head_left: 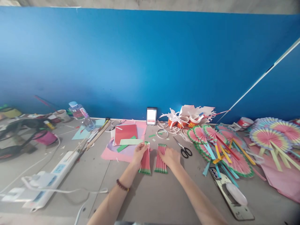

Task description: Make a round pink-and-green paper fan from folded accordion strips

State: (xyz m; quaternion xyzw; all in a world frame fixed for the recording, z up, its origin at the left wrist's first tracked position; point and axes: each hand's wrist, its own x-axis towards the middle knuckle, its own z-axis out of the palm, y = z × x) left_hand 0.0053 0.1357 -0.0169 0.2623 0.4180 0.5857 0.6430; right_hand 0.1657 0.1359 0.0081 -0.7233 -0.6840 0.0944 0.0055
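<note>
Two accordion-folded paper strips, pink-red with green edges, are side by side in front of me. My left hand is closed on the upper part of the left pleated paper, thumb and fingers pinching its edge. The right pleated paper lies on the table with its folds fanned slightly toward me. My right hand has its fingers on that paper's right side, gripping it near the upper half; some fingertips are hidden. Black-handled scissors lie just right of my right hand.
Red and light green paper sheets lie behind my left hand. Finished paper fans crowd the right, near a phone carrying a white oval object. A power strip and cables lie left, with a bottle behind. A small screen leans on the blue wall.
</note>
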